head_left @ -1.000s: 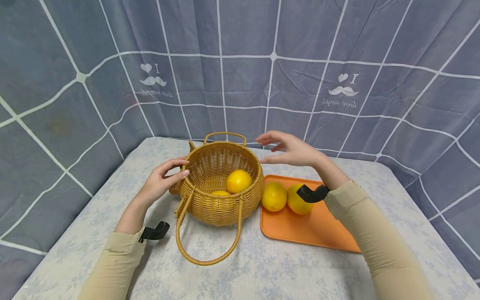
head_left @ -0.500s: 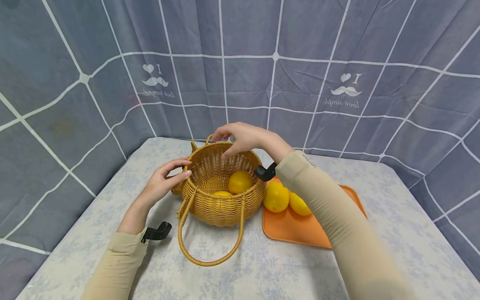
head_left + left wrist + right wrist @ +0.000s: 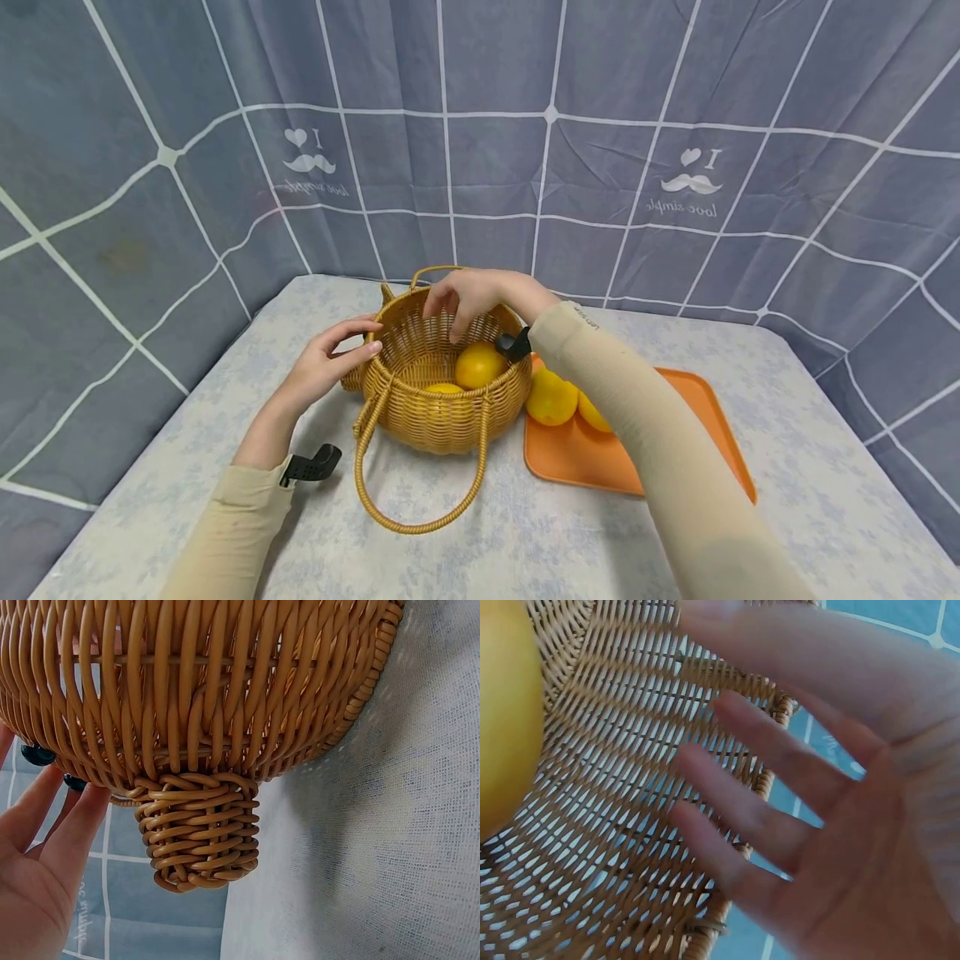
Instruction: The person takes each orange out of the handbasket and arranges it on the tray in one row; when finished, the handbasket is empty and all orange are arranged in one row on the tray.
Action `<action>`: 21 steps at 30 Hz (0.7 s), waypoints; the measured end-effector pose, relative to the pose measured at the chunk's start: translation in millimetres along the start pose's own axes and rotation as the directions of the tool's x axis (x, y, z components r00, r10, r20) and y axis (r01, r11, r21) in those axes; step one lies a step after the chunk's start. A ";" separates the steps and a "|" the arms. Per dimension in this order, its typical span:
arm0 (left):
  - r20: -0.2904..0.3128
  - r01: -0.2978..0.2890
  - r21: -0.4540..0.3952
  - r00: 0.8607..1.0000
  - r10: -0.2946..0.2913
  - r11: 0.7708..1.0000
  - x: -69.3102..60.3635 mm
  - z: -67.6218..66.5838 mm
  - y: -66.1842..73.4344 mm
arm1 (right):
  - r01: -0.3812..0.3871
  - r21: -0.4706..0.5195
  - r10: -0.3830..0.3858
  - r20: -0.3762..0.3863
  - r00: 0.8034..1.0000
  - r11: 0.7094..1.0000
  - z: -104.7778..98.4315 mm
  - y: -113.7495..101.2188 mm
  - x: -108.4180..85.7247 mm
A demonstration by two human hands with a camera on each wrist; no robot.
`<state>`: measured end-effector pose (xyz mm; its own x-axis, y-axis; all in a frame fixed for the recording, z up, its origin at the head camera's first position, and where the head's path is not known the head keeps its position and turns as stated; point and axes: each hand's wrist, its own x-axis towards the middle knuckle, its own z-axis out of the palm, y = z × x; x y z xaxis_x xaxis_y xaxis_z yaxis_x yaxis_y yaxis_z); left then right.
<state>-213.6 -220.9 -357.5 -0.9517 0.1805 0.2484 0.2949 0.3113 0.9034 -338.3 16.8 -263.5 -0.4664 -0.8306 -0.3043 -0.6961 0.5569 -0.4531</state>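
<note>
A wicker basket [image 3: 438, 423] stands on the table with its front handle lowered towards me. Inside it are a round yellow-orange fruit [image 3: 480, 365] and part of a second yellow one [image 3: 444, 388], mostly hidden by the front wall. My left hand [image 3: 321, 362] holds the rim on the left side; in the left wrist view its fingertips meet the weave beside a small woven snout [image 3: 202, 832]. My right hand [image 3: 476, 296] reaches over the basket's opening, fingers loosely bent and holding nothing. In the right wrist view a fruit [image 3: 506, 720] lies apart from those fingers.
Right of the basket lies an orange tray [image 3: 592, 458]. Two yellow fruits rest on it, one [image 3: 552, 398] against the basket side and another [image 3: 592, 412] partly behind my right sleeve. A grey-blue curtain [image 3: 495, 167] hangs behind the table [image 3: 525, 542].
My right hand has moved left from beside the basket's right rim to over its opening, then lowered into it. The left hand keeps its place on the rim.
</note>
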 end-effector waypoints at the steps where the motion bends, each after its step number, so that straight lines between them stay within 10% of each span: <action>1: 0.000 -0.001 0.000 1.000 0.001 1.000 0.2 -0.5 0.4 | -0.004 0.016 0.004 0.020 1.000 1.000 0.8 1.0 1.1; 21: 0.006 0.001 -0.006 1.000 -0.001 1.000 0.9 -0.8 -0.4 | -0.139 -0.026 0.142 0.188 0.972 0.990 14.9 11.1 2.3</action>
<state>-214.6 -221.5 -357.3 -0.9515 0.1853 0.2456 0.2933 0.3058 0.9058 -339.0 21.0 -281.8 -0.4494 -0.7284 -0.5172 -0.6381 0.6669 -0.3847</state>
